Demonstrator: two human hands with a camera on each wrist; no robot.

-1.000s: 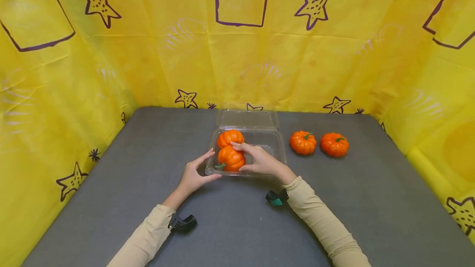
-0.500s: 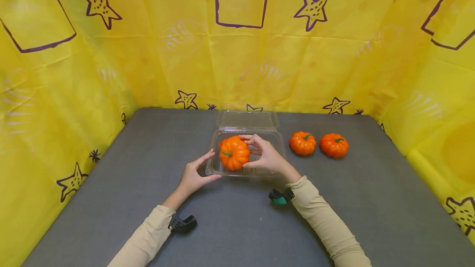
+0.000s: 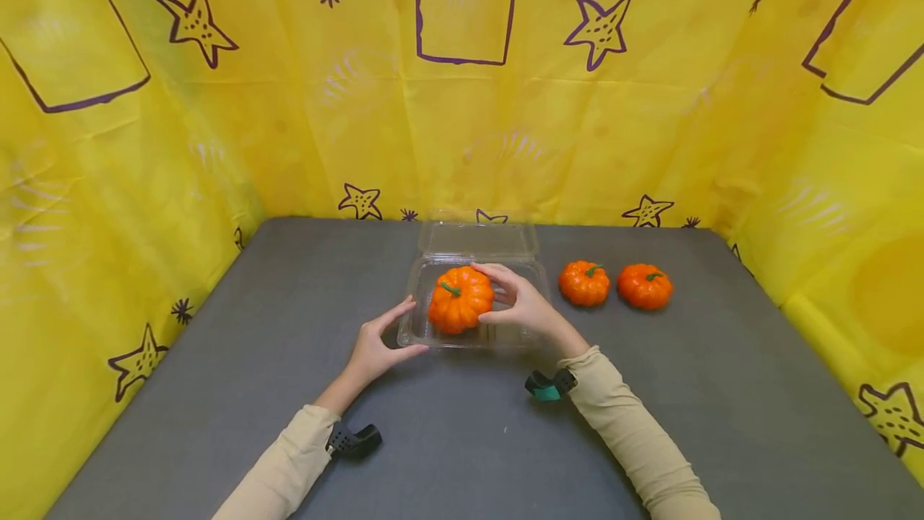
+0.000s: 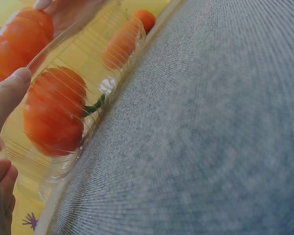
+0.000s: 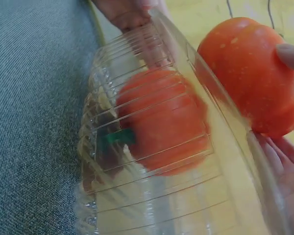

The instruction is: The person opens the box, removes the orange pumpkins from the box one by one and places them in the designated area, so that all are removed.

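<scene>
The clear plastic clamshell container [image 3: 534, 335] stands mid-table with its lid [image 3: 478, 239] laid back. My left hand [image 3: 375, 347] grips its left side, thumb on the rim in the left wrist view. Over the container's left part, my right hand [image 3: 530, 307] holds an orange toy pumpkin [image 3: 460, 301] between thumb and fingers, green stem facing up and left. Through the clear wall, the right wrist view shows another pumpkin [image 5: 161, 122] lying in the container, stem toward the near wall. From the head view the held pumpkin hides it.
To the right of the container, two more toy pumpkins sit side by side, the nearer one [image 3: 585, 283] and the farther one [image 3: 645, 287]. A yellow patterned cloth [image 3: 462, 135] walls in the grey table [image 3: 447, 440] at the back and sides.
The pumpkin in my right hand has risen and shifted slightly right, its stem turning from lower left to upward. It now covers the pumpkin behind it. My left hand stays on the container.
</scene>
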